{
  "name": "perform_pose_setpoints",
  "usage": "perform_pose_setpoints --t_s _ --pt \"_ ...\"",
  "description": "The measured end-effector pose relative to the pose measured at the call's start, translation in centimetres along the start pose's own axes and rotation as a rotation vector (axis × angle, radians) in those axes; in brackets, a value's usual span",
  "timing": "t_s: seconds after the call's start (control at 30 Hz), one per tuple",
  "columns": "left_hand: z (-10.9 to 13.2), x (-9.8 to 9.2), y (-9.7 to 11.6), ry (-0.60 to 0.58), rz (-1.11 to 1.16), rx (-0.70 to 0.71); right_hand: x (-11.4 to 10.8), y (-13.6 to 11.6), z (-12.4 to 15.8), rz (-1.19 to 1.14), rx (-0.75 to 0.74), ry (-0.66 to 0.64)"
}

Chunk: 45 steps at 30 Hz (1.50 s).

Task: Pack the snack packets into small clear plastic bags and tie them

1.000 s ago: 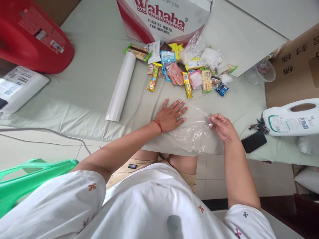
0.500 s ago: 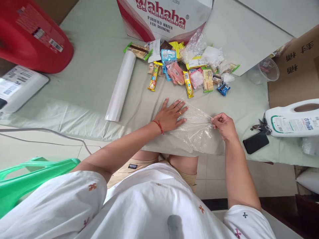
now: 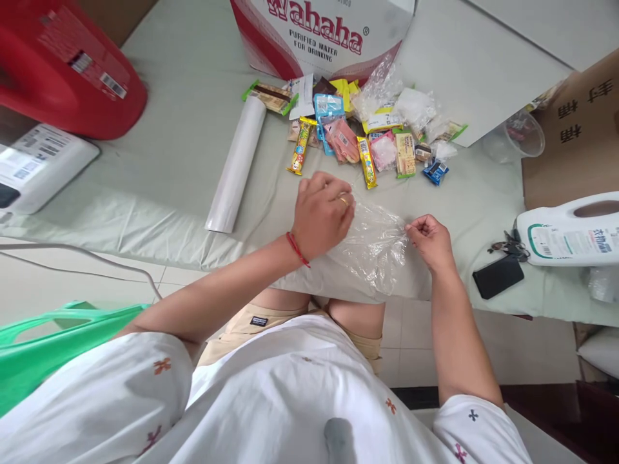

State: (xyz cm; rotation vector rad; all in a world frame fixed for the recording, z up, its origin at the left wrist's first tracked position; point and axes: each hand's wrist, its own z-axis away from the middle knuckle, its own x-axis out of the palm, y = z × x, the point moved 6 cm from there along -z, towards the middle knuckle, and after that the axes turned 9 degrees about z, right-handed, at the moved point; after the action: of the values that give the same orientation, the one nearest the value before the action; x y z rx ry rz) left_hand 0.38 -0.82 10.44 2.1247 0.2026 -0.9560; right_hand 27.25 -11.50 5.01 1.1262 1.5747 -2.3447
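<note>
A thin, crumpled clear plastic bag (image 3: 374, 248) lies at the front edge of the cloth-covered table. My right hand (image 3: 430, 238) pinches its right corner between thumb and fingertips. Over the bag's upper left part is my left hand (image 3: 323, 216), its fingers curled in and the back of the hand up. Its fingertips are hidden, so I cannot make out what they hold. To the left of that hand lies a white plastic roll (image 3: 236, 164). Just beyond the hands is a heap of small wrapped snacks (image 3: 342, 138), with a yellow snack stick (image 3: 302, 146) at its near side.
A Wahaha carton (image 3: 322, 38) stands behind the snacks. On the left are a red jug (image 3: 104, 84) and a white device (image 3: 53, 158). A black phone (image 3: 498, 277), keys (image 3: 507, 246), a white detergent bottle (image 3: 565, 235) and a brown carton (image 3: 570, 148) sit on the right.
My left hand has lifted from lying flat and spread on the bag, and its fingers have curled. The bag has slackened, its taut creases gone. My right hand keeps its pinch.
</note>
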Motion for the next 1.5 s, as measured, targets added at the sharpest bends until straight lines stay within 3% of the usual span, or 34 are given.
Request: perform_pose_setpoints --t_s 0.07,0.17,0.3,0.4,0.6,0.8,0.87,1.07,1.23,1.5 --pt "0.1 0.9 3.1 -0.106 -0.001 0.096 0.3 -0.1 0.0 -0.022 0.0 -0.006" --pt "0.6 5.0 5.7 -0.318 0.012 0.189 0.7 -0.1 -0.1 -0.063 -0.008 -0.019" --pt "1.6 10.8 4.1 -0.484 -0.032 0.139 0.1 0.6 -0.2 -0.097 0.025 0.053" --pt "2.1 12.6 2.8 -0.509 -0.031 0.127 -0.5 1.7 0.2 -0.167 0.091 0.066" --pt "2.2 12.2 2.7 -0.498 -0.011 0.128 -1.1 3.5 1.1 -0.187 0.256 0.076" --pt "2.1 12.1 2.6 -0.505 0.01 0.128 -0.3 2.2 1.3 0.053 0.126 -0.035" --pt "2.0 12.0 2.5 -0.503 0.017 0.125 -0.4 1.9 1.6 0.074 0.146 -0.038" --pt "1.9 11.9 2.4 -0.493 0.028 0.115 0.0 1.8 2.6 -0.126 0.275 -0.097" --pt "1.9 12.0 2.3 -0.501 0.031 0.118 0.3 2.5 3.3 -0.258 0.298 -0.039" --pt "1.9 11.9 2.3 -0.493 0.046 0.112 0.9 3.0 5.2 -0.187 0.335 0.022"
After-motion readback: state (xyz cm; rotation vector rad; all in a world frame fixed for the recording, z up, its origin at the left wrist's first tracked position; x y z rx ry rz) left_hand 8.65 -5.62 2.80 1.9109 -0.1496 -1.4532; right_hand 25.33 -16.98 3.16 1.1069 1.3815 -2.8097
